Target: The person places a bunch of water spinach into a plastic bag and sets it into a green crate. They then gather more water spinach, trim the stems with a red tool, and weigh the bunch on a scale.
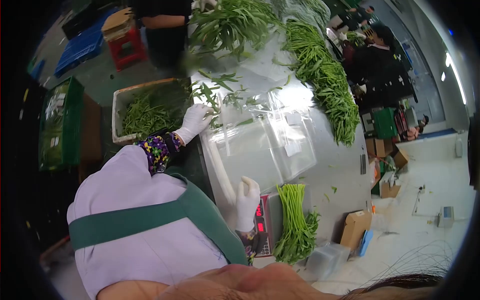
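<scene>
Greens cover much of the steel tabletop (345,165), seen sideways with the person's own body at the lower left. The left hand (194,123), in a white glove, lies on a few loose sprigs (207,95) at the near edge of the tabletop, just beside a stack of clear plastic bags (272,142). Its fingers curl down over the leaves, though whether they actually pinch a stem cannot be told. The right hand (248,200), also gloved, rests at the tabletop edge with its fingers straight, pressed together and holding nothing. It lies beside a scale (263,225) whose red digits are lit. A bundle of stems (294,220) lies lengthwise across the scale, probably so that it balances on the pan. A long heap of greens (325,75) runs along the far side, and a white crate (118,102) with more greens stands below the left hand, near enough to reach. Other people work at the far end.
</scene>
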{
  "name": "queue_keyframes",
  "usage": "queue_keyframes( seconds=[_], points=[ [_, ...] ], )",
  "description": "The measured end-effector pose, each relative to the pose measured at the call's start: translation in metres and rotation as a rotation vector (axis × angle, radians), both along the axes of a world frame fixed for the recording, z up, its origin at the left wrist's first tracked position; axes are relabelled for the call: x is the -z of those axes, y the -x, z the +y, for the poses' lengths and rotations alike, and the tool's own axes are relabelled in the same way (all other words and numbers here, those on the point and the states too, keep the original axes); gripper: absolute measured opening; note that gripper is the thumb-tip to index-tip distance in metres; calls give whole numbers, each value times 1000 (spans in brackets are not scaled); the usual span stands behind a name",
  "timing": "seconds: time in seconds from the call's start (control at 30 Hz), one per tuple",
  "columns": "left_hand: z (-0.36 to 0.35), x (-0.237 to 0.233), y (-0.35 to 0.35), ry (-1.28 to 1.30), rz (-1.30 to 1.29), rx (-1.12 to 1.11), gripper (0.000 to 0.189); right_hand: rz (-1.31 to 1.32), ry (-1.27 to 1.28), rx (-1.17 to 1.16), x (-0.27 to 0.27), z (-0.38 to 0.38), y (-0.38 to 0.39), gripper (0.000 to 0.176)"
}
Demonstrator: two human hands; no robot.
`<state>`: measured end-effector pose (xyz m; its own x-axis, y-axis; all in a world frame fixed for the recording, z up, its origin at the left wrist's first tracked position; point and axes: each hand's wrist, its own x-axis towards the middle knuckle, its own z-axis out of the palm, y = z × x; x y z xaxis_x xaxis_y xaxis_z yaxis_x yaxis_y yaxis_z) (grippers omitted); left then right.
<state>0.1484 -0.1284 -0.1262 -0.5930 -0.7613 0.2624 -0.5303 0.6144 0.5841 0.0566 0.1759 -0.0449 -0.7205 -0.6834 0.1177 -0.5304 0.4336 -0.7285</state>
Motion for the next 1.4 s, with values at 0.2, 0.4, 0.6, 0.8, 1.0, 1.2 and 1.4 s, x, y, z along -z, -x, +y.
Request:
queue_keyframes(
  seconds=[0.2,0.4,0.6,0.8,1.0,1.2,1.4],
  points=[
    [-74,-11,56,-52,204,211,15,154,-158,75,25,-116,30,28],
    [-104,7,53,-157,198,294,14,595,-419,102,74,-227,25,30],
    [-117,7,52,-284,229,363,14,570,-268,81,76,-216,30,24],
    [-141,27,80,-114,108,364,20,410,-465,122,64,-184,30,18],
    [-147,27,149,233,-203,574,55,371,-414,226,87,-170,30,31],
    [-133,64,174,131,-190,999,29,167,-440,256,106,-130,28,45],
    [-161,46,86,196,-67,799,13,271,-459,241,104,-103,27,42]
  ],
)
